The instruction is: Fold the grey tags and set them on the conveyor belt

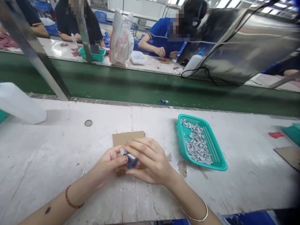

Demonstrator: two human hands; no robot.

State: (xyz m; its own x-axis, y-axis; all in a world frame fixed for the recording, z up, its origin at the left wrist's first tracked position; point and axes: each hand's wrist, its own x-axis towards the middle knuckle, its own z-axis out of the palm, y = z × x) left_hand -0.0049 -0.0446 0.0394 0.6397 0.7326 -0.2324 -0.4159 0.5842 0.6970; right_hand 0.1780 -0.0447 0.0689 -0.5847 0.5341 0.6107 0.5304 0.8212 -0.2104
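Note:
Between my two hands is a small dark blue-grey block-like part (131, 161) with a pale top face; its exact kind does not show. My left hand (112, 161) pinches it from the left, thumb on its near side. From the right, my right hand (151, 159) curls around it, its fingers covering part of it. Something small and whitish (122, 151) shows by the left fingertips. Under the hands lies a piece of brown cardboard (126, 137) on the white worktable (93, 200).
To the right stands a green basket (221, 162) of small grey-white pieces. A bottle cap (88, 122) and a white bottle (21, 104) are at left. Beyond the table edge runs a green belt (140, 84) with a small dark part (163, 101) on it. Several people sit across.

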